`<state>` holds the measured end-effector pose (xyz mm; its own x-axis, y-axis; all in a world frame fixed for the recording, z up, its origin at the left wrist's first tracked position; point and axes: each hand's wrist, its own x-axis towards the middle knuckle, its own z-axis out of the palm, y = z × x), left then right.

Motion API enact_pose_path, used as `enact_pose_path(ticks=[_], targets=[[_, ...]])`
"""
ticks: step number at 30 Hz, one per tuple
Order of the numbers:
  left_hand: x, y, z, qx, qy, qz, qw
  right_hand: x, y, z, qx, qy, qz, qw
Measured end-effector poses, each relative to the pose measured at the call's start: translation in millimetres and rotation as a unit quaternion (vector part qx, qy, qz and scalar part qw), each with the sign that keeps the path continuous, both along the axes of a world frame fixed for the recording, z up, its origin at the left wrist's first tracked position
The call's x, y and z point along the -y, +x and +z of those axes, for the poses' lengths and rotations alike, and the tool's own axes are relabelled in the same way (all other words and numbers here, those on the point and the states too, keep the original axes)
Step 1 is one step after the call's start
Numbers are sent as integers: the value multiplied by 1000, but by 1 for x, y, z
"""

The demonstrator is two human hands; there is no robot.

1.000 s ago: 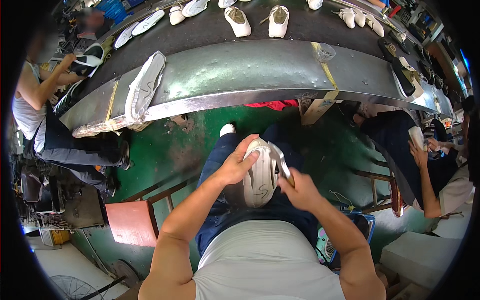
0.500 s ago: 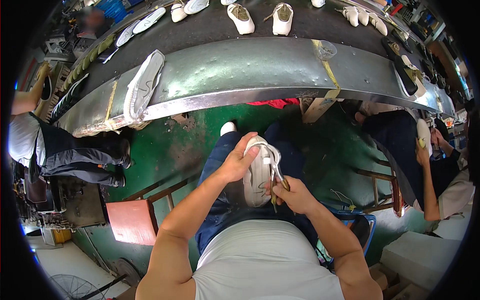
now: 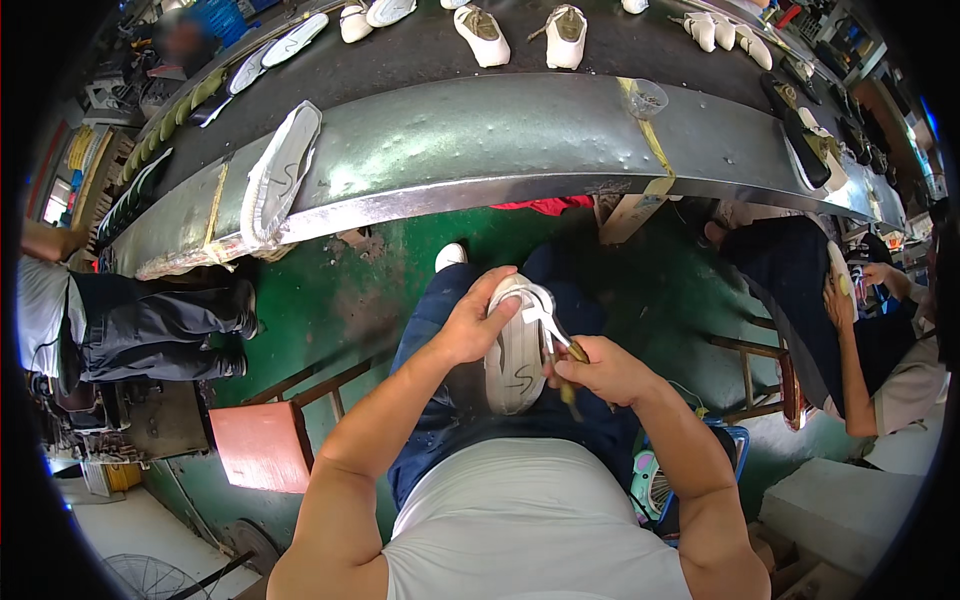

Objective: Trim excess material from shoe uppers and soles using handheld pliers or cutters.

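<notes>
A whitish shoe (image 3: pixel 513 362) rests in my lap, its underside facing up with a dark wavy line on it. My left hand (image 3: pixel 473 322) is wrapped round its far end, thumb on top. In my right hand (image 3: pixel 608 371) is a pair of metal pincers (image 3: pixel 549 325) with worn handles. The curved head of the pincers lies at the shoe's far right edge, close to my left thumb. My left hand hides part of that end, and I cannot make out exactly what the jaws grip.
Ahead runs a metal-edged workbench (image 3: pixel 420 135) with a dark top. A white shoe piece (image 3: pixel 283 172) lies on its left, a clear cup (image 3: pixel 646 98) on its right, several white shoes (image 3: pixel 482 38) beyond. Beside me stand a reddish stool (image 3: pixel 261 447) and a co-worker (image 3: pixel 860 350) holding a shoe.
My right hand has swung the pincers' handles to the right and slightly up, while their head stays at the shoe's far end. My left hand keeps its grip.
</notes>
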<state>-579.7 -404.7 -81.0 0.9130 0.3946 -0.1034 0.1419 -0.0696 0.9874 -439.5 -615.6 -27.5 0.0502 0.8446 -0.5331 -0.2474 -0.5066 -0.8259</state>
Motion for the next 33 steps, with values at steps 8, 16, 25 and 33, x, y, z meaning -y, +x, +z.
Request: enact_pose_path(ticks=[8,16,25,33], targets=[[-5,-1,-19,4,50,-3,999,3,-20,-42,408,98,-34,907],[1,-6,-3,27,-45,-16,998,6,-37,-6,500,36,-1,865],[12,4,1,-18,-104,35,994,19,-12,21,376,-35,65,924],[18,11,14,-22,-20,-21,999,4,-18,-2,475,89,-75,872]])
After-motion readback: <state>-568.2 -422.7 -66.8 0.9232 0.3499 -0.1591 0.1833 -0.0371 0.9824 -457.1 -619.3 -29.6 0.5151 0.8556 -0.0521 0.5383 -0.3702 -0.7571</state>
